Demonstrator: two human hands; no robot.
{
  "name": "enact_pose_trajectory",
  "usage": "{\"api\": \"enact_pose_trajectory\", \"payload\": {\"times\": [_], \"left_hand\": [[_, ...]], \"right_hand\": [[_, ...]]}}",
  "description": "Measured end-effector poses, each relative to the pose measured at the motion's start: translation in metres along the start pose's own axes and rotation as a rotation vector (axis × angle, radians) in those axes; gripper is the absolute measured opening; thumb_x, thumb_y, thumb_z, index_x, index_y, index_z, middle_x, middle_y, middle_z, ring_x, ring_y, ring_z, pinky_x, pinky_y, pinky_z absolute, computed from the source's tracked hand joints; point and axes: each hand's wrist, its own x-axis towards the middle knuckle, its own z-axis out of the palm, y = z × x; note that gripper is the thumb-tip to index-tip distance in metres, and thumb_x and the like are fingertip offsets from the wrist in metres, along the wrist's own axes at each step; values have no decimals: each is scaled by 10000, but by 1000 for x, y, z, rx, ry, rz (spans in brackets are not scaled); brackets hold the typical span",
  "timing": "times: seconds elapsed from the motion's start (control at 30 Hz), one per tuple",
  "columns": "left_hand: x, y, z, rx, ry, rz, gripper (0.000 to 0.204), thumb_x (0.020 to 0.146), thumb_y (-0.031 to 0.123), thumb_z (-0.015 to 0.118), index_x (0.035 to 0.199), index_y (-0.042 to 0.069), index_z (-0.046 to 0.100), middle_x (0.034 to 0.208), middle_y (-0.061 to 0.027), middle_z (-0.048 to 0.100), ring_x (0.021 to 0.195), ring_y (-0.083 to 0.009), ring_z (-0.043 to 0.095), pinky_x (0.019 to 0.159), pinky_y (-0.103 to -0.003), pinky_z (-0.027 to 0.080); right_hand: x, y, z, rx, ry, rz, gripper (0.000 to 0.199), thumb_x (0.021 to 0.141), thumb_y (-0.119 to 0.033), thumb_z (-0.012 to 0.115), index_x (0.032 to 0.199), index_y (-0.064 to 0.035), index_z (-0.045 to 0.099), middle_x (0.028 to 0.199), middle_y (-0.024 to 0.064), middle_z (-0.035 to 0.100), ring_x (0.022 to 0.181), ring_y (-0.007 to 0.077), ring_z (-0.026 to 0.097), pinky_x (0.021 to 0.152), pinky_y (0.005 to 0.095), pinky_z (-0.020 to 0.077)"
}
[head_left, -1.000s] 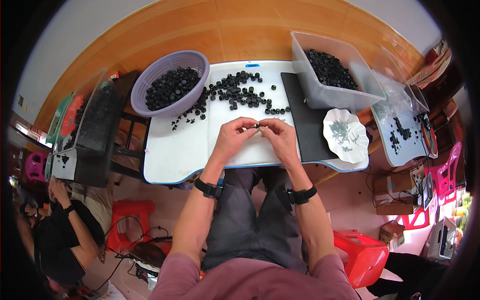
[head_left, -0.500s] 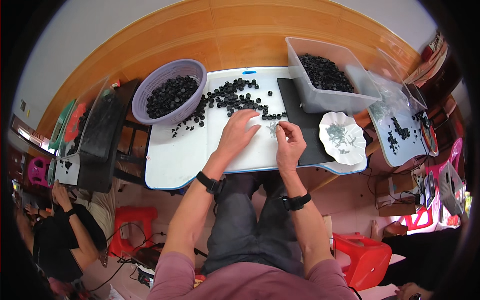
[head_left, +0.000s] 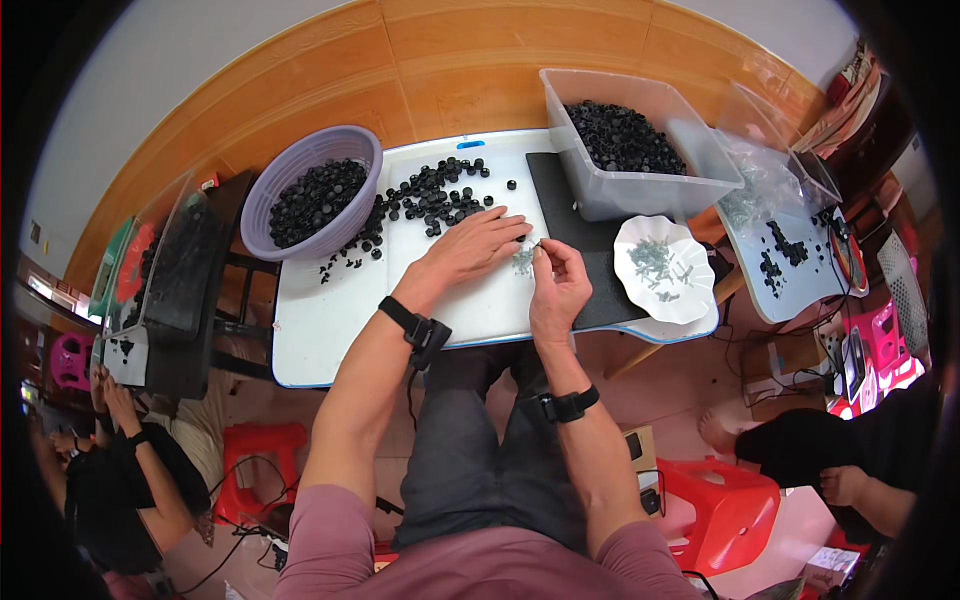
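My left hand (head_left: pixel 474 246) lies palm down over the white table, fingers stretched out and covering much of a row of small black round caps. Just to its right, my right hand (head_left: pixel 562 295) is closed in a pinch, thumb against forefinger. A tiny dark bit shows at those fingertips, too small to name. Between the hands lies a little heap of small pale, clear-looking pieces (head_left: pixel 523 262). Loose black caps (head_left: pixel 432 198) are scattered beyond my left hand. Right of my right hand, a white scalloped plate (head_left: pixel 683 306) holds more of the pale pieces.
A purple basket (head_left: pixel 262 180) of black parts stands at the table's left. On a dark mat (head_left: pixel 548 185) sits a clear plastic bin (head_left: pixel 640 193) full of black parts. A red stool (head_left: pixel 735 510) stands at right. Other people sit at both sides.
My left hand has moved from beside the row of caps to over it, fingers now flatter. My right hand stays pinched near the pale pieces. The whole view has shifted slightly.
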Motion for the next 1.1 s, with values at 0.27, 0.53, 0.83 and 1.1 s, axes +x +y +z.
{"api": "enact_pose_trajectory", "payload": {"times": [0.27, 0.53, 0.83, 1.1], "left_hand": [[-56, 3, -12, 47, 47, -109, 450, 1048, 303, 530, 1441, 91, 583, 1549, -128, 510, 1497, -318, 377, 1243, -426, 289], [-89, 9, -10, -72, 539, -273, 344, 913, 150, 704, 1244, 59, 690, 1324, -165, 641, 1280, -350, 562, 1099, -418, 444], [-90, 22, -2, -148, 554, -537, 272, 817, 204, 803, 1044, 63, 750, 919, -106, 667, 935, -288, 639, 862, -413, 501], [-82, 20, 6, -46, 500, -482, 308, 815, 222, 808, 1066, 51, 759, 940, -121, 702, 882, -269, 648, 794, -389, 519]], "right_hand": [[0, 1, 1, -53, -31, -15, 134, 899, 10, 720, 1033, 10, 724, 964, 46, 696, 791, 98, 647, 709, 244, 518], [1, -3, 1, -155, -54, -58, 135, 884, 12, 717, 1015, -3, 747, 949, 51, 697, 768, 106, 649, 695, 246, 517], [2, -9, 1, -236, -106, -88, 138, 881, 14, 715, 1012, -4, 752, 940, 57, 702, 753, 112, 656, 685, 254, 526], [-3, -13, 7, -224, -231, -91, 148, 864, 2, 738, 1010, -15, 753, 913, 60, 715, 709, 108, 647, 644, 250, 512]]}}
